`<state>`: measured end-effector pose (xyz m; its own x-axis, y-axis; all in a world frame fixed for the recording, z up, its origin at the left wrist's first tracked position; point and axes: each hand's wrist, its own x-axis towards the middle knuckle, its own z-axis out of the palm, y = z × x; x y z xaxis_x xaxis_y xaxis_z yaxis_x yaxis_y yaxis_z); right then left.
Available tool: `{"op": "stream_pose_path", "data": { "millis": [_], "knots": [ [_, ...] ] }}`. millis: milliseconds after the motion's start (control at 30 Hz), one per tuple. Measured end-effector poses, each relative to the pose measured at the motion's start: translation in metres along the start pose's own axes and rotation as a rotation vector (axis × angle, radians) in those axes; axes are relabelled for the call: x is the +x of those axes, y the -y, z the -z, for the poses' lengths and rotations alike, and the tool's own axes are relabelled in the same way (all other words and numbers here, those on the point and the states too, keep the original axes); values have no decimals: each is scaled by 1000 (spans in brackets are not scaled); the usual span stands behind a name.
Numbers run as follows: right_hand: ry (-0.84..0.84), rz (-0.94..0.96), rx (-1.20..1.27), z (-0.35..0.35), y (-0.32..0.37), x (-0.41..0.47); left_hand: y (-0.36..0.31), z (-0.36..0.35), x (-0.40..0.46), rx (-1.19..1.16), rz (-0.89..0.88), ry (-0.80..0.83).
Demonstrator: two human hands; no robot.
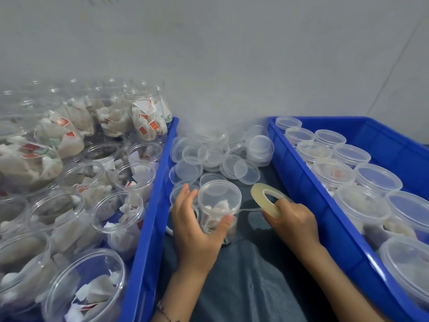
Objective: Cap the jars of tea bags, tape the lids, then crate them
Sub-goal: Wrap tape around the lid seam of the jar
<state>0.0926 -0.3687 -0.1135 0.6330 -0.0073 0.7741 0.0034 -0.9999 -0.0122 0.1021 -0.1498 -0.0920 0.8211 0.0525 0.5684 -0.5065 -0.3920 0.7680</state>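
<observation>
Fingers of the left hand (195, 228) curl round a capped jar (219, 210) between the crates; the right hand (293, 223) grips the tape (269, 202), a strand seemingly reaching the lid; right of the jar, the crate (313, 182) holds capped jars; left, many stand open.

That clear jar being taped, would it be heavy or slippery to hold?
Probably light: the jar looks like thin clear plastic, only partly filled with tea bags. Its smooth wall may be a little slippery, so the left hand wraps around it. The right hand holds the tape roll.
</observation>
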Motion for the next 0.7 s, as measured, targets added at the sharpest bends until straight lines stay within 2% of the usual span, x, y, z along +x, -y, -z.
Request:
{"op": "stream_pose_path", "data": {
  "millis": [100,167,300,500,700],
  "knots": [
    [84,-17,24,5,3,5,-21,-10,15,406,-233,101],
    [128,-35,18,9,3,10,-28,-15,21,552,-321,214],
    [182,-3,-32,16,3,25,-26,-14,20,518,-376,220],
    [214,40,18,26,14,31,-29,5,8,418,-487,252],
    [269,31,7,25,23,23,-35,13,-2,341,-447,267]
  ]
}}
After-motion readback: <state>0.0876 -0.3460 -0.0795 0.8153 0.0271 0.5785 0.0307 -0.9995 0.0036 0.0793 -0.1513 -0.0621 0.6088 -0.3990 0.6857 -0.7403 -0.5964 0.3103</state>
